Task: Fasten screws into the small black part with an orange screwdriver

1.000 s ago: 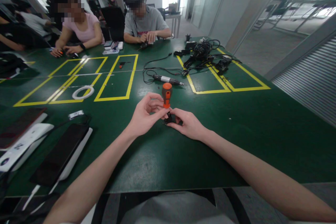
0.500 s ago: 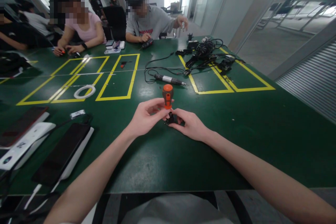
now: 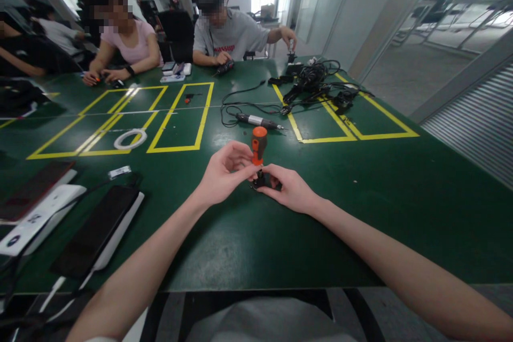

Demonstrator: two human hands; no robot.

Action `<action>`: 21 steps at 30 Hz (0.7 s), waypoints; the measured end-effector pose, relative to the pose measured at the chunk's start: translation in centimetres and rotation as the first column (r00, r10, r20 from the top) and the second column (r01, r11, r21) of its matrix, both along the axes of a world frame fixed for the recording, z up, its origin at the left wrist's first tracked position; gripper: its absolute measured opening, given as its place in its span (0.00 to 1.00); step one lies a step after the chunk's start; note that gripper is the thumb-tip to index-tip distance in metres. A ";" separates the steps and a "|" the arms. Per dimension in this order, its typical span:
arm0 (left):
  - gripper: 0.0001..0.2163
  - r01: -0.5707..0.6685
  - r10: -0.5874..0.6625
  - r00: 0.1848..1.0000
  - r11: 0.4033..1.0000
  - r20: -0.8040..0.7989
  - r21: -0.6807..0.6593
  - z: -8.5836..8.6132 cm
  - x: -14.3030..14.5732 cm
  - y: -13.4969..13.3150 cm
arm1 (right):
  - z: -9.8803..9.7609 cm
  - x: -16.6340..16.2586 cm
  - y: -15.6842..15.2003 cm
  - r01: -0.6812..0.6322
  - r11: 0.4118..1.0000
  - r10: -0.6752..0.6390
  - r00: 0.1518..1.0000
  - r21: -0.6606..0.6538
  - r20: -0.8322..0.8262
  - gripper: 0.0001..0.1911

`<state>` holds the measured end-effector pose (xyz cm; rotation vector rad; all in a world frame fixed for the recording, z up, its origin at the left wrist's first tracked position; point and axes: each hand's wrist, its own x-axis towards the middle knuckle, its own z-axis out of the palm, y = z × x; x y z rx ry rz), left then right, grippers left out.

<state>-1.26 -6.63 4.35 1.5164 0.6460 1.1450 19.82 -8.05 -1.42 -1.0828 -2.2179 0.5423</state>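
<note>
An orange-handled screwdriver stands upright over a small black part on the green table. My left hand pinches the lower handle of the screwdriver with its fingertips. My right hand is closed on the small black part and steadies it against the table. Most of the part is hidden by my fingers.
A grey electric screwdriver with a black cable lies just beyond. A tangle of black cables sits at the back right. A white tape ring lies in yellow marked boxes. Phones and white trays lie at left. Other people sit at the far edge.
My hands and the screwdriver stay in place, with the handle turned slightly. The person in grey at the far edge has reached an arm out to the cables on the right.
</note>
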 end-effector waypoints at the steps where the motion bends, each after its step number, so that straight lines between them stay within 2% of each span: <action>1: 0.15 -0.004 0.004 1.000 1.000 0.001 -0.003 0.0 0.0 0.0 | 0.0 0.0 0.0 -0.002 1.000 0.002 1.000 -0.004 -0.004 0.13; 6: 0.12 0.007 -0.007 0.999 1.000 -0.048 -0.003 0.1 0.0 0.0 | 0.0 0.0 0.1 -0.006 1.000 0.005 1.000 -0.015 -0.003 0.12; 11: 0.18 0.028 -0.027 0.999 0.999 0.034 -0.024 0.1 0.0 0.1 | 0.0 0.1 0.1 0.001 1.000 -0.001 1.000 -0.011 0.006 0.14; 16: 0.15 0.052 -0.053 0.998 0.998 -0.017 -0.039 0.3 0.0 0.1 | 0.0 0.1 0.1 -0.004 1.000 0.004 1.000 -0.012 -0.011 0.13; 21: 0.19 0.062 -0.058 0.996 0.997 0.066 -0.054 0.2 0.1 0.0 | -0.1 0.0 0.1 0.009 1.000 -0.009 1.000 -0.015 -0.008 0.14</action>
